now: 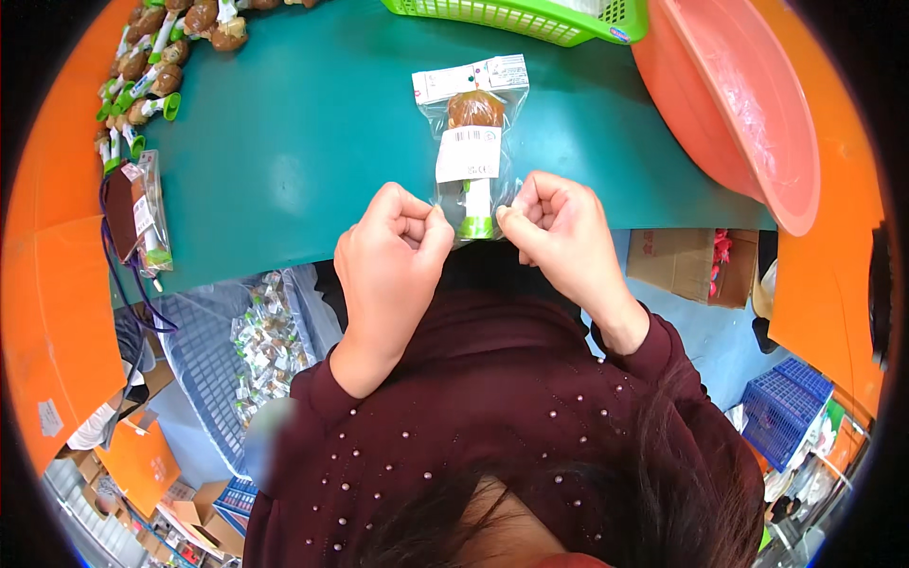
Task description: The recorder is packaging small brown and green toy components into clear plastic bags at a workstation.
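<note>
A clear plastic bag (512, 128) with a white printed header lies on the green tabletop in front of me. Inside it is a small toy-like item (475, 109) with a rounded brown top, a white stem and a green foot. Across its middle sits a white barcode label (469, 153). My left hand (390, 260) is closed in a pinch at the bag's lower left edge. At the lower right edge my right hand (565, 232) pinches the bag too, thumb against curled fingers. The bag's bottom edge lies between both hands, close to the table's near edge.
Several loose brown-topped items (170, 52) lie at the far left, above a packed one (151, 213) and a purple cord (114, 265). A green basket (530, 26) and a coral basin (720, 104) stand at the back. Below the table are a blue basket (204, 350) with packed pieces and a cardboard box (672, 265).
</note>
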`<move>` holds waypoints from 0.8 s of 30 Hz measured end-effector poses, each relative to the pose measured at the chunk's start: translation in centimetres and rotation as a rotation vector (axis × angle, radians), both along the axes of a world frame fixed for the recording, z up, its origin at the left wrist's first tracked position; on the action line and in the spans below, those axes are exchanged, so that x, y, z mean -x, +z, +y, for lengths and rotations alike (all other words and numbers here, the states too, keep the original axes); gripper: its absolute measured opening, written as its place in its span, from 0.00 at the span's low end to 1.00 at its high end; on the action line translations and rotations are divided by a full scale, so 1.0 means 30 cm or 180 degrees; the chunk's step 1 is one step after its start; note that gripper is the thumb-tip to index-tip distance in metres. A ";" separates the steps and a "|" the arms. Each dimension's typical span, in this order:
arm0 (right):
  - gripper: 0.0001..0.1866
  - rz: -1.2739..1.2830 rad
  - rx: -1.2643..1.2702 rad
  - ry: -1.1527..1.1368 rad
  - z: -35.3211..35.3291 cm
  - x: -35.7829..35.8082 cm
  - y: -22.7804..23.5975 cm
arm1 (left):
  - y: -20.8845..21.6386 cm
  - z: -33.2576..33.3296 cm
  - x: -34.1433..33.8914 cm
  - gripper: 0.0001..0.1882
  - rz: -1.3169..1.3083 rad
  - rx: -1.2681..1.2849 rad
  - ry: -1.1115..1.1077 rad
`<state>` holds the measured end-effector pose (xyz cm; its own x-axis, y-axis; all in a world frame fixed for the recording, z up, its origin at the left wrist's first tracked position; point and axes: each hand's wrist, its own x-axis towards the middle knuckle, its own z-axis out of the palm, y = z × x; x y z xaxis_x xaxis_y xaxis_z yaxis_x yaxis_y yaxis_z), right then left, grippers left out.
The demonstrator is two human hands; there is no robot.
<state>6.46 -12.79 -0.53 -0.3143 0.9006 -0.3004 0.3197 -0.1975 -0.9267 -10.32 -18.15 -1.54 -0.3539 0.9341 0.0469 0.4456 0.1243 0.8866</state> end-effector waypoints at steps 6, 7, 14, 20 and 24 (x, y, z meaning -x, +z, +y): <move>0.08 0.0542 0.0581 -0.0148 0.008 -0.034 0.041 | 0.088 0.021 0.030 0.09 -0.0012 0.0629 -0.0181; 0.09 0.0577 0.0632 -0.0139 0.008 -0.037 0.049 | 0.093 0.027 0.033 0.11 -0.0156 0.0768 -0.0229; 0.14 0.0645 0.0749 -0.0083 0.022 -0.072 0.101 | 0.127 0.036 0.018 0.10 -0.0520 0.0931 -0.0447; 0.18 0.0619 0.0919 0.0125 -0.001 -0.100 0.109 | 0.112 -0.031 -0.007 0.10 -0.0157 0.0637 -0.0346; 0.15 0.0456 0.0889 0.0145 -0.007 -0.118 0.099 | 0.102 -0.041 -0.004 0.09 -0.0505 0.1003 -0.0475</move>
